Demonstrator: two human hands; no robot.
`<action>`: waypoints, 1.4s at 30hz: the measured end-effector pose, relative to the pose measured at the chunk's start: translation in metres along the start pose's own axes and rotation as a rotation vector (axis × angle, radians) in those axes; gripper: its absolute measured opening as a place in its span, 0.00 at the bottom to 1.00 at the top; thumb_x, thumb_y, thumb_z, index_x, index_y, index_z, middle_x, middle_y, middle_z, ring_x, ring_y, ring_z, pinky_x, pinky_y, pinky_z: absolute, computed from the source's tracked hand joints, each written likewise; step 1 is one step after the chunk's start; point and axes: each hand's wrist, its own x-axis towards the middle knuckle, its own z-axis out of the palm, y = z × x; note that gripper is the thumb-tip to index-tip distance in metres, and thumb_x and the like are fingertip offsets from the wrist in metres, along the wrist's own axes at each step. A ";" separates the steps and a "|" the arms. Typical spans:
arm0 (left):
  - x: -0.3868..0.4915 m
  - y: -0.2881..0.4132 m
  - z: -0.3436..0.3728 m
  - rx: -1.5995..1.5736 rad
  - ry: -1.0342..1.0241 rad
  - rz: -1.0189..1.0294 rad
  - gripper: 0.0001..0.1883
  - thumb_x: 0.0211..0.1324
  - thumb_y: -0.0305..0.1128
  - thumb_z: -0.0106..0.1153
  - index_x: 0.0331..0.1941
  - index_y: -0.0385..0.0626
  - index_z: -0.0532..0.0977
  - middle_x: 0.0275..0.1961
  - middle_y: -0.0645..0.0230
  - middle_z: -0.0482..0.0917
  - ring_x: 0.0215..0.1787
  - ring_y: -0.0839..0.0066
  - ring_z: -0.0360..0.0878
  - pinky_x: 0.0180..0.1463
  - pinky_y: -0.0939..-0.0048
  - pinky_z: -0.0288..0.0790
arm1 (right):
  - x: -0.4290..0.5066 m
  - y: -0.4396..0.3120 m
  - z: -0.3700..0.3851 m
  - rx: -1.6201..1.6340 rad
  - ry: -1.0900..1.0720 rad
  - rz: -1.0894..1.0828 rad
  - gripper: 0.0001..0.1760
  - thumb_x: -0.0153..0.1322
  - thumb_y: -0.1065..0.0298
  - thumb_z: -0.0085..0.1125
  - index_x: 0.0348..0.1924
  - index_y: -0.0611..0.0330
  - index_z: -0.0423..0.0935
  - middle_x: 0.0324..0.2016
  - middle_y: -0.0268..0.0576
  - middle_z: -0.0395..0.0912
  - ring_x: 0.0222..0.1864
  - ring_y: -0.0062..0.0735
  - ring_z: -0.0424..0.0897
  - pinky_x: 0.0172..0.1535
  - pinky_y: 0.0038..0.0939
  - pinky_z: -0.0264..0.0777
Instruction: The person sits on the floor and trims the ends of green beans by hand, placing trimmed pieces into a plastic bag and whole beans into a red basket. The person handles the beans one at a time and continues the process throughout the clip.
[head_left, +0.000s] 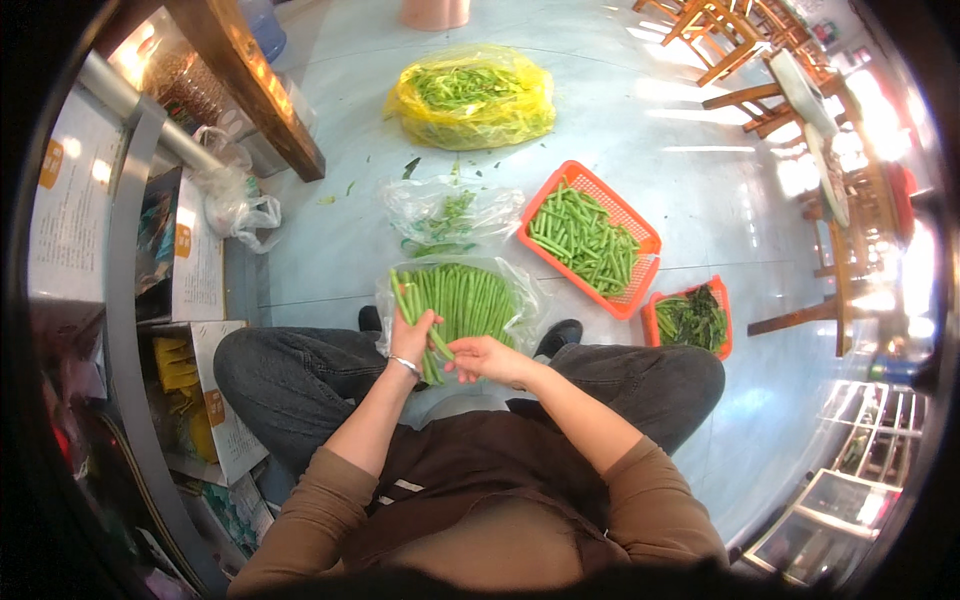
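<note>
My left hand is closed around a small bunch of long green beans, which slant across the palm and stick out at both ends. The lower tip of one bean sits between the thumb and fingers of my right hand. Under and beyond the hands, a thick row of long green beans lies on an opened clear plastic bag, between my shoes. To the right, an orange-red plastic basket holds many short cut bean pieces.
A smaller orange-red basket contains dark leafy greens. Farther off are another clear bag with green scraps and a yellow plastic bag of greens. Shelving with cardboard boxes stands left; wooden chairs stand right.
</note>
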 end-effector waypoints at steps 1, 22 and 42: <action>0.003 0.004 -0.003 0.020 -0.040 -0.013 0.29 0.52 0.25 0.48 0.58 0.49 0.50 0.28 0.68 0.74 0.20 0.82 0.68 0.15 0.83 0.59 | 0.000 0.000 -0.001 0.024 -0.006 0.032 0.10 0.66 0.69 0.48 0.37 0.66 0.69 0.24 0.33 0.73 0.20 0.16 0.69 0.24 0.18 0.63; -0.024 0.044 0.004 0.041 -0.618 -0.249 0.11 0.57 0.37 0.46 0.34 0.40 0.66 0.15 0.72 0.66 0.14 0.82 0.62 0.19 0.80 0.58 | -0.001 -0.054 -0.041 0.455 0.107 -0.097 0.15 0.69 0.63 0.45 0.44 0.63 0.70 0.23 0.30 0.69 0.25 0.17 0.68 0.31 0.18 0.64; -0.030 0.053 0.007 -0.164 -0.513 -0.503 0.09 0.55 0.34 0.49 0.32 0.39 0.68 0.21 0.67 0.73 0.18 0.76 0.71 0.22 0.76 0.67 | 0.035 -0.039 -0.046 -1.356 0.499 -0.405 0.05 0.62 0.74 0.47 0.30 0.65 0.70 0.25 0.49 0.72 0.29 0.51 0.73 0.33 0.42 0.69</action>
